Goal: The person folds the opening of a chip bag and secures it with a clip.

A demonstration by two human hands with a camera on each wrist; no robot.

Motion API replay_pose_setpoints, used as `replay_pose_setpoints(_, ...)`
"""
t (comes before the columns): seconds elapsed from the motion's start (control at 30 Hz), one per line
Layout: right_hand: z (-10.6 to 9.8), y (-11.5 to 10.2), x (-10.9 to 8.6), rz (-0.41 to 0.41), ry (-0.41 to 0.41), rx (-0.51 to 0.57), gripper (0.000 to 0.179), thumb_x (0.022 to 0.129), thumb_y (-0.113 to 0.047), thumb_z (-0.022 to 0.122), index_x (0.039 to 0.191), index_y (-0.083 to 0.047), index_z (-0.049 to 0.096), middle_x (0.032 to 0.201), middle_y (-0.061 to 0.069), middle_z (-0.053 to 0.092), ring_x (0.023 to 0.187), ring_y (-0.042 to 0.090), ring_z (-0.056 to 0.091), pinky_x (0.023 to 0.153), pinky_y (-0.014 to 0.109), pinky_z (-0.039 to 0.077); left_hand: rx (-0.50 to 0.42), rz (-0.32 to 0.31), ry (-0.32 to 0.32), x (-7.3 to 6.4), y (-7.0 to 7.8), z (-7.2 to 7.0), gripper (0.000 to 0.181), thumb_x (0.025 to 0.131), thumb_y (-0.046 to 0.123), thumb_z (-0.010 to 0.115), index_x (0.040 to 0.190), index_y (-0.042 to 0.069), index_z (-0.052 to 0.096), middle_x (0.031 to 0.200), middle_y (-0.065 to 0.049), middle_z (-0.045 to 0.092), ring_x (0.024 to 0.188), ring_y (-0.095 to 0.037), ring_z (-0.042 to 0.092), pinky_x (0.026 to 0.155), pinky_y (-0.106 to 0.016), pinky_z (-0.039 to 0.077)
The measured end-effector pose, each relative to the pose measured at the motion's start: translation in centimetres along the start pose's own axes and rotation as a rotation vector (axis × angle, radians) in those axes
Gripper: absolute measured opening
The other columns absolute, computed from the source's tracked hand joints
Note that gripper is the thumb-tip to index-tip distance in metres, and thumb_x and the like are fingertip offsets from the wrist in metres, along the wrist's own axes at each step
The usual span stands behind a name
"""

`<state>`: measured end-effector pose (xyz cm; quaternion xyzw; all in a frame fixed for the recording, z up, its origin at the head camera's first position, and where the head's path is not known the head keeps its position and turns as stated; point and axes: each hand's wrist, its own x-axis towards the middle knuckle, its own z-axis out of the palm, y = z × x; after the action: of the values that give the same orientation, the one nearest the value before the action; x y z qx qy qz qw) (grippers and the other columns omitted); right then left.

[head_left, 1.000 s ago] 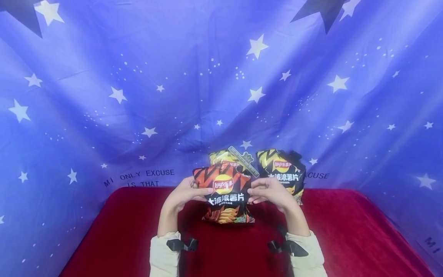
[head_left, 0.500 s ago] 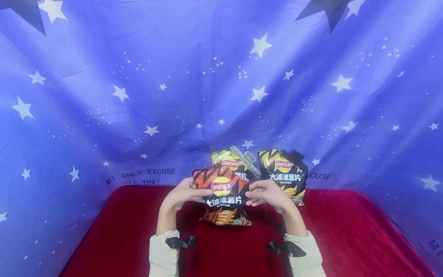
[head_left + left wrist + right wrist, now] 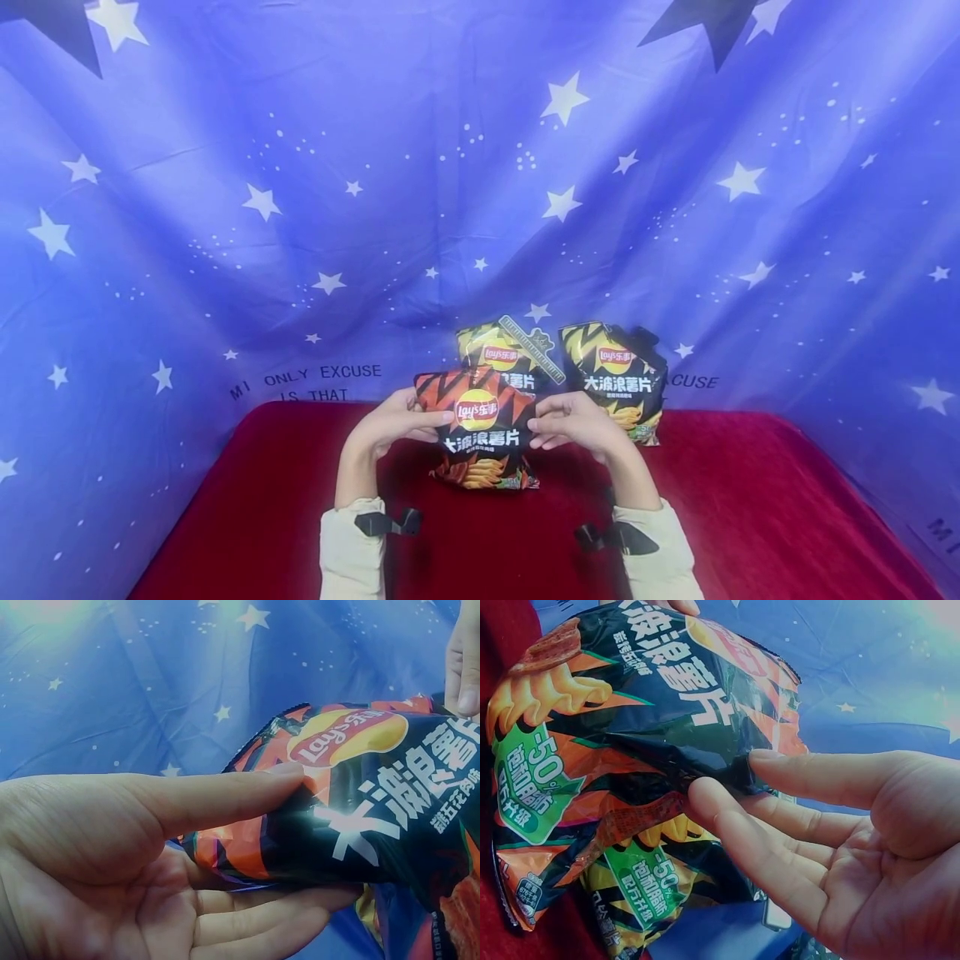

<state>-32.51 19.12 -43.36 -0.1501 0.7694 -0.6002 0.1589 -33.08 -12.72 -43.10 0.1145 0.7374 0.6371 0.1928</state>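
Note:
An orange-and-black bag of potato chips stands upright between both hands; whether its bottom touches the red cloth is unclear. On its left side, my left hand pinches the bag, thumb on the front and fingers behind, as the left wrist view shows. My right hand holds the opposite edge; in the right wrist view the thumb and fingertips meet the side of the bag. Behind it is a yellow-and-black chip bag, partly hidden. Another yellow-and-black chip bag stands behind the right hand.
A ruler-like strip with a decorated edge slants across the rear left bag. Against the right bag's top corner lies a black item of unclear kind. Red cloth covers the table, and a blue starry curtain hangs behind.
The orange-and-black chip bag has shifted slightly left and down, with both hands moving along with it. The view has shifted a little. Both yellow-and-black bags stay in place.

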Motion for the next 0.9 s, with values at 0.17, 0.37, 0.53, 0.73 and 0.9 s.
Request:
replay_pose_setpoints(0.17,-0.3,0.2,0.0,-0.008,-0.005,-0.018,0.024,0.094,-0.007,0.07,0.105,0.014,0.063,0.089,0.019,0.077,0.077,0.025,0.077,0.078,0.053,0.062,0.052,-0.002,0.048,-0.2,0.3,0.1,0.058,0.09,0.023,0.078,0.137,-0.002,0.055,0.121,-0.018,0.071,0.103,-0.02,0.07,0.095,-0.048,0.059)
replay_pose_setpoints(0.37,-0.5,0.1,-0.2,-0.018,-0.014,-0.049,0.027,0.094,-0.009,0.071,0.107,0.014,0.064,0.095,0.025,0.076,0.081,0.03,0.077,0.081,0.056,0.061,0.083,0.038,0.183,-0.6,0.9,0.3,0.06,0.088,0.023,0.079,0.139,0.003,0.056,0.124,-0.017,0.069,0.109,-0.024,0.066,0.103,-0.047,0.053)
replay_pose_setpoints(0.53,-0.5,-0.1,-0.3,-0.021,-0.014,-0.057,0.032,0.094,-0.008,0.069,0.114,0.016,0.063,0.1,0.026,0.075,0.084,0.031,0.077,0.084,0.057,0.06,0.126,0.188,0.389,-0.8,2.2,1.0,0.06,0.088,0.017,0.08,0.141,0.003,0.055,0.141,-0.02,0.058,0.131,-0.036,0.055,0.111,-0.052,0.046)
replay_pose_setpoints(0.73,-0.4,-0.1,-0.4,-0.05,-0.01,-0.054,0.03,0.095,-0.006,0.069,0.112,0.017,0.064,0.097,0.024,0.076,0.084,0.032,0.077,0.083,0.057,0.06,0.305,0.333,0.561,-0.7,3.8,3.7,0.056,0.084,0.023,0.084,0.133,0.008,0.063,0.141,-0.014,0.062,0.141,-0.034,0.048,0.125,-0.061,0.02)
replay_pose_setpoints(0.9,-0.4,0.0,-0.3,-0.08,-0.003,-0.046,0.024,0.094,-0.005,0.069,0.105,0.016,0.066,0.092,0.017,0.076,0.079,0.025,0.077,0.082,0.057,0.06,0.467,0.445,0.569,0.3,4.1,6.4,0.042,0.084,0.026,0.083,0.122,0.012,0.07,0.134,-0.012,0.068,0.143,-0.037,0.045,0.122,-0.068,-0.008)
